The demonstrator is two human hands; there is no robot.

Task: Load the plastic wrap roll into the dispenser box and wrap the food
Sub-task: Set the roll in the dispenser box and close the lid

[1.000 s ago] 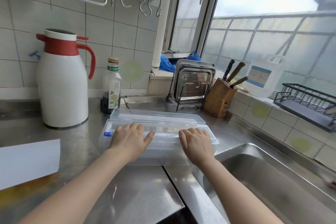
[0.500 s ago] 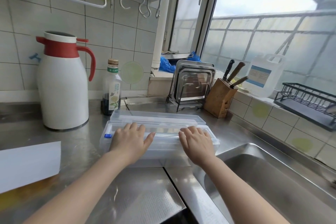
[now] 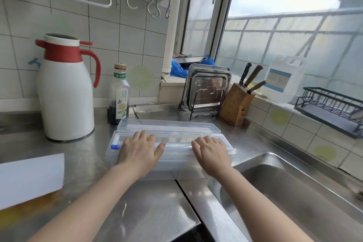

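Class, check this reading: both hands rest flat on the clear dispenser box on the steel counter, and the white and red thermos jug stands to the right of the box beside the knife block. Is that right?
One detail is wrong. The head view shows the thermos jug standing left of the dispenser box, near the sauce bottle; the knife block is right. Left hand and right hand do rest flat on the box.

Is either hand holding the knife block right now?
No, the left hand and right hand both lie flat on the clear dispenser box, while the knife block stands untouched behind.
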